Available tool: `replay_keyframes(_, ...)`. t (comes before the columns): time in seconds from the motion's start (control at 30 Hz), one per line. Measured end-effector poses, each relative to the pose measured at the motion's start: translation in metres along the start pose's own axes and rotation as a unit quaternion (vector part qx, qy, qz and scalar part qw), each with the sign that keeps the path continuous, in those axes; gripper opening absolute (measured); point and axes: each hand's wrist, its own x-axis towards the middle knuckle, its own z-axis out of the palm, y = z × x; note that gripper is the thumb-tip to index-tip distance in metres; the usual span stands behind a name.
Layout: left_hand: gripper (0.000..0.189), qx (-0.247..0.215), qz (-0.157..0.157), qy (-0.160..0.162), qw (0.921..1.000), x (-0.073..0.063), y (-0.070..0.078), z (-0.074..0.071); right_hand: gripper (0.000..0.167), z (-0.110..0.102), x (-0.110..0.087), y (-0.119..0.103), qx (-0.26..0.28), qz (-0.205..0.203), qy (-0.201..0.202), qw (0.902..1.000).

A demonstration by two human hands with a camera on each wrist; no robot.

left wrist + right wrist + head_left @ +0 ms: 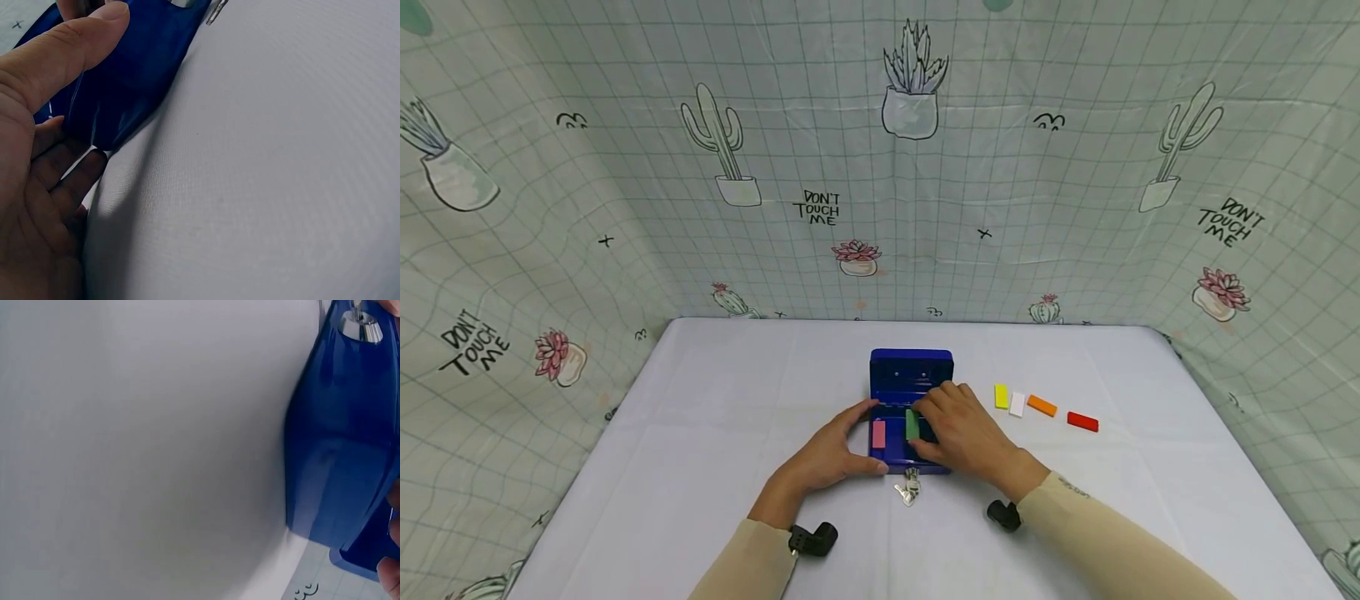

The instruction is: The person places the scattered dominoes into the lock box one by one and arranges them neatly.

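A blue metal cash box (891, 367) stands on the table with its lid raised. My left hand (827, 450) holds the box at its left side, thumb by the front corner and fingers farther back; in the left wrist view the thumb (75, 47) lies against the blue wall. Inside the box, at the left, lies a pink block (878, 434). With thumb and fingers my right hand (962, 433) pinches a green block (912, 425) inside the box, covering much of its right half. Keys (907, 492) hang from the front lock (361, 328).
To the right of the box lie a yellow block (1002, 396), a white block (1017, 404), an orange block (1042, 406) and a red block (1082, 422). A white cloth (737, 383) covers the table. Behind it hangs a patterned curtain (925, 175).
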Motion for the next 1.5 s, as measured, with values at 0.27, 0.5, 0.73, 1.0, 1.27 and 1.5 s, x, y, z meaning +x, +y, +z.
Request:
replay_keyframes(0.27,0.103,-0.002,0.003,-0.004,1.0000,0.001,0.000,-0.001,0.049,0.006,0.003,-0.005,0.001,-0.011,0.008,0.9999)
replay_keyframes(0.5,0.103,-0.008,0.007,-0.005,0.9999,0.001,-0.001,-0.002,0.051,0.008,0.004,-0.007,-0.003,-0.005,-0.009,0.9999)
replay_keyframes(0.73,0.103,-0.006,0.009,-0.003,0.9999,0.000,-0.001,-0.001,0.052,0.006,0.005,-0.007,-0.010,0.000,-0.027,0.9996)
replay_keyframes(1.0,0.103,-0.008,0.009,-0.004,0.9999,0.001,-0.002,-0.001,0.049,0.007,0.006,-0.006,-0.012,-0.004,-0.040,0.9991)
replay_keyframes(1.27,0.103,-0.006,0.010,-0.003,0.9999,-0.001,-0.001,-0.001,0.047,0.007,0.011,-0.007,-0.020,-0.022,-0.054,0.9981)
replay_keyframes(1.5,0.102,-0.007,0.006,-0.005,0.9999,-0.001,-0.001,-0.001,0.046,0.008,0.017,-0.011,-0.021,-0.020,-0.075,0.9968)
